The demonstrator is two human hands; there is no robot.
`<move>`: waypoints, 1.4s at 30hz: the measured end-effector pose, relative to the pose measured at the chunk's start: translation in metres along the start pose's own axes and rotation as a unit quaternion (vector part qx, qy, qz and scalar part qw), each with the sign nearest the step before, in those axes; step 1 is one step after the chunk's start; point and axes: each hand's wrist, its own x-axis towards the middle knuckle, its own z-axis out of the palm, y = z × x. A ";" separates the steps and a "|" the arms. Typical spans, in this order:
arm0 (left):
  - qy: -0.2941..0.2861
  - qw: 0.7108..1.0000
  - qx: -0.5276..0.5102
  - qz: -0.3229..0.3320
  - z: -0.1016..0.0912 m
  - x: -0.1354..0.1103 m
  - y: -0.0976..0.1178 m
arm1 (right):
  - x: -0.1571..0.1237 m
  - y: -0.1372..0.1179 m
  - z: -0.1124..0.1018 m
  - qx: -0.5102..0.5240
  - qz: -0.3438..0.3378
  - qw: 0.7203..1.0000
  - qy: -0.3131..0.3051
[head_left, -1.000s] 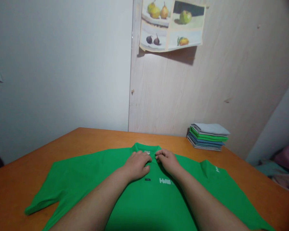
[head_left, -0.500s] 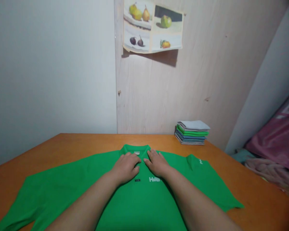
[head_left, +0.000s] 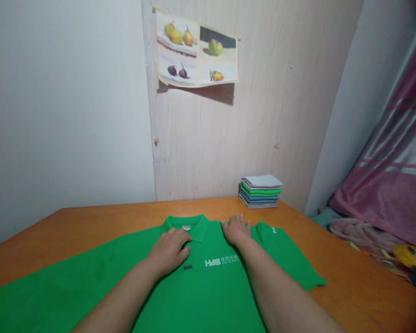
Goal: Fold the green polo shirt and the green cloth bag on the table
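We are seeing one green shirt (head_left: 197, 296) lying front-up on one desk (head_left: 104, 212), its body running toward us; its one collar (head_left: 202, 230) is lying between our two hands — nearer to the left hand (head_left: 170, 249), whose fingers are bending over it; whether they are gripping, we cannot tell; the right hand (head_left: 236, 230) is resting opened flat on the shoulder (head_left: 213, 226), holding nothing; beyond, one folded stack (head_left: 261, 192) is standing.

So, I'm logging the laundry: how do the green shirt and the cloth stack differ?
The green shirt lies spread out; the cloth stack is folded. The shirt is green with white print; the stack mixes grey, green and blue. Both rest on the table.
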 end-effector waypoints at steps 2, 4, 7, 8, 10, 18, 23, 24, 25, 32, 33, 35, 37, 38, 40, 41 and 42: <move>0.004 1.000 -0.003 0.002 0.001 0.000 -0.001 | -0.004 -0.009 0.001 0.004 -0.017 1.000 0.005; 0.008 1.000 -0.008 0.006 0.001 0.001 -0.002 | -0.010 -0.022 0.004 0.008 -0.056 0.998 -0.001; 0.006 1.000 -0.015 0.007 0.000 0.001 -0.001 | -0.017 -0.036 0.012 0.012 -0.115 0.993 -0.027; 0.004 1.000 -0.017 0.005 -0.001 0.001 -0.001 | -0.018 -0.037 0.014 0.012 -0.126 0.991 -0.036; 0.003 1.000 -0.021 0.001 -0.002 0.002 0.000 | -0.017 -0.035 0.016 0.011 -0.132 0.990 -0.049; 0.000 1.000 -0.019 0.010 -0.003 0.003 -0.002 | 0.001 -0.003 0.007 0.005 -0.028 0.999 -0.022; -0.003 1.000 -0.019 -0.001 -0.003 0.003 0.001 | 0.003 -0.008 0.007 0.002 -0.011 1.000 0.000; -0.003 1.000 -0.020 -0.002 -0.004 0.003 0.001 | 0.002 -0.011 0.009 0.003 -0.025 1.000 -0.004; -0.003 1.000 -0.021 -0.002 -0.004 0.003 0.002 | 0.001 -0.013 0.010 0.003 -0.041 0.999 -0.010; -0.001 1.000 -0.018 -0.003 -0.005 0.001 0.004 | 0.001 -0.008 0.015 -0.009 -0.077 0.996 -0.033; -0.002 1.000 -0.018 -0.003 -0.005 0.001 0.004 | 0.002 -0.006 0.013 -0.010 -0.066 0.997 -0.029; -0.004 1.000 -0.018 -0.001 -0.006 0.001 0.005 | 0.004 -0.003 0.011 -0.013 -0.045 0.999 -0.019; -0.003 1.000 -0.018 0.000 -0.006 0.001 0.005 | 0.004 -0.004 0.010 -0.013 -0.040 0.999 -0.013; 0.000 1.000 -0.017 0.001 -0.005 0.001 0.004 | 0.003 -0.006 0.011 -0.013 -0.046 0.999 -0.012; 0.006 1.000 -0.015 0.004 -0.004 0.001 0.003 | 0.001 -0.013 0.014 -0.012 -0.067 0.997 -0.018; 0.008 1.000 -0.013 0.006 -0.003 0.002 0.003 | -0.001 -0.015 0.016 -0.012 -0.079 0.997 -0.022; 0.009 1.000 -0.013 0.009 -0.002 0.002 0.002 | -0.001 -0.017 0.018 -0.013 -0.088 0.996 -0.026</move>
